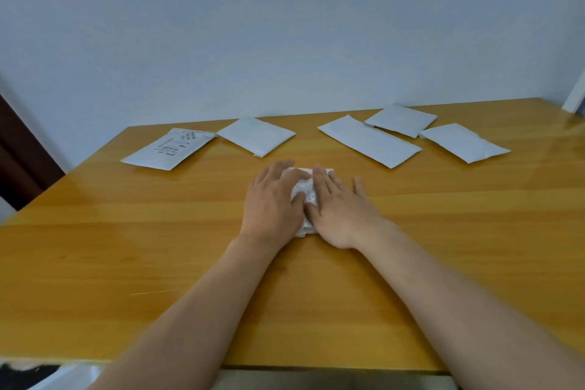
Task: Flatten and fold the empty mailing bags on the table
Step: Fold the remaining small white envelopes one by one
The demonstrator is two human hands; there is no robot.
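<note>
A small white mailing bag (303, 191), crinkled and folded small, lies at the middle of the wooden table (158, 247). My left hand (273, 199) presses flat on its left part and my right hand (340, 209) presses flat on its right part, fingers straight. Most of the bag is hidden under my palms. Farther back lie other white bags: one with a printed label (167, 149) at the left, a plain one (257, 135) beside it, a long one (368, 140), a squarish one (401, 120) and a puffy one (463, 142) at the right.
A pale wall (285, 25) rises directly behind the table's far edge. A dark door frame (19, 152) stands at the left. A white object (574, 98) leans at the far right corner. The table's near edge runs along the bottom.
</note>
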